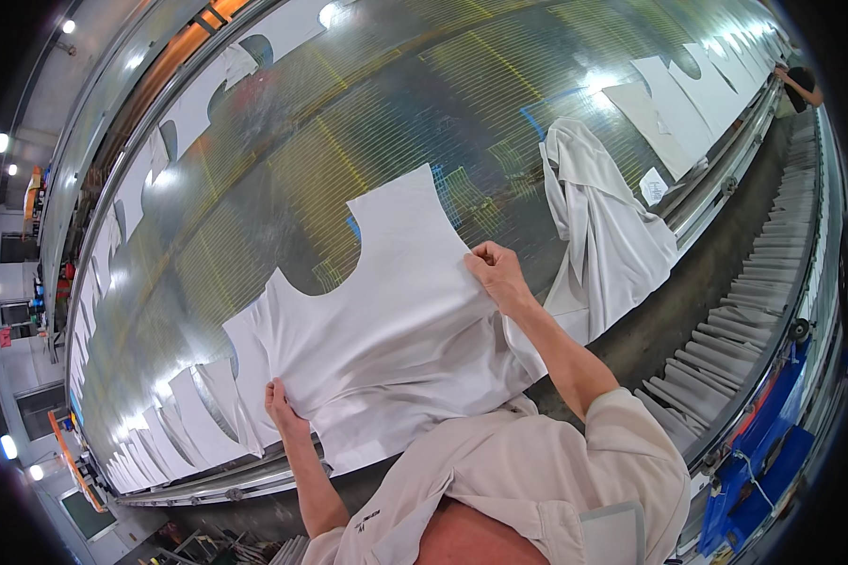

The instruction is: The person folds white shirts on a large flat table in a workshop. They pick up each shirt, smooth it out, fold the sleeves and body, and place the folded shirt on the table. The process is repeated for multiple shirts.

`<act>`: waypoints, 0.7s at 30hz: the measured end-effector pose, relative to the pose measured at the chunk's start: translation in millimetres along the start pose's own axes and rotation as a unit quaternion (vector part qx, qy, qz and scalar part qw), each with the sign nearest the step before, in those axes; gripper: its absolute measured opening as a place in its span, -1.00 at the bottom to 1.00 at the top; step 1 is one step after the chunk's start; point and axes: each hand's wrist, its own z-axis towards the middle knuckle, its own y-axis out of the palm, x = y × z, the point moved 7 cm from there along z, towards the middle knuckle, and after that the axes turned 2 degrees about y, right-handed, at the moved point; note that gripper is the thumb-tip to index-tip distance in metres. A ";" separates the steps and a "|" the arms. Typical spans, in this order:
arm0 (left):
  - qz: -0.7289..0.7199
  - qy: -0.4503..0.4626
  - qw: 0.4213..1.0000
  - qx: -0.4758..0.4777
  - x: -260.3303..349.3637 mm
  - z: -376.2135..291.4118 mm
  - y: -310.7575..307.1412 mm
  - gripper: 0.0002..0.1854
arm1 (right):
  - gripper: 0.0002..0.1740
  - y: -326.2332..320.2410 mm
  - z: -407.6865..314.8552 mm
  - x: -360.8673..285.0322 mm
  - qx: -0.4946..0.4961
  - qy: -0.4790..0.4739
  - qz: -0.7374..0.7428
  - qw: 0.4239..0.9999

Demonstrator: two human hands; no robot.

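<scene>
A white cut fabric panel [396, 296] with curved cutouts lies partly on the long printing table [311, 141], its near part creased and hanging towards my body. My left hand [283, 406] pinches its left edge near the table's front rail. Farther up on the right, my right hand [493, 272] grips the panel's right edge between thumb and fingers. Just right of that hand, a bunched pile of white fabric [593, 219] drapes over the table's front edge. Yellow lines and blue tape marks show on the tabletop around the panel.
Several white panels [205, 417] lie along the near edge at left, with more panels [692, 106] at far right. A metal rail [721, 187] borders the table. Folded grey-white pieces [742, 304] line a rack behind me. Another person [800, 86] stands at the far right end.
</scene>
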 end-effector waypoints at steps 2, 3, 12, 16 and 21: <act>-0.006 0.005 1.000 0.007 -3.1 -2.3 -4.7 -0.90 | -0.84 -1.5 0.3 -0.3 -0.002 -0.007 -0.016 1.000; -0.004 -0.003 1.000 0.011 -6.3 -3.4 -7.0 -0.90 | -0.85 -2.2 0.5 -0.1 -0.002 -0.008 -0.022 1.000; 0.034 -0.020 0.999 0.029 -21.9 -21.2 -14.5 -0.87 | -0.80 -14.7 0.6 1.9 0.009 0.021 -0.076 0.997; 0.040 -0.026 0.998 0.033 -23.6 -26.1 -13.3 -0.84 | -0.81 -18.2 -0.4 -1.5 0.028 0.009 -0.094 0.995; 0.040 -0.039 0.997 0.045 -25.6 -30.9 -15.4 -0.83 | -0.82 -17.4 0.9 1.9 0.015 0.029 -0.071 0.997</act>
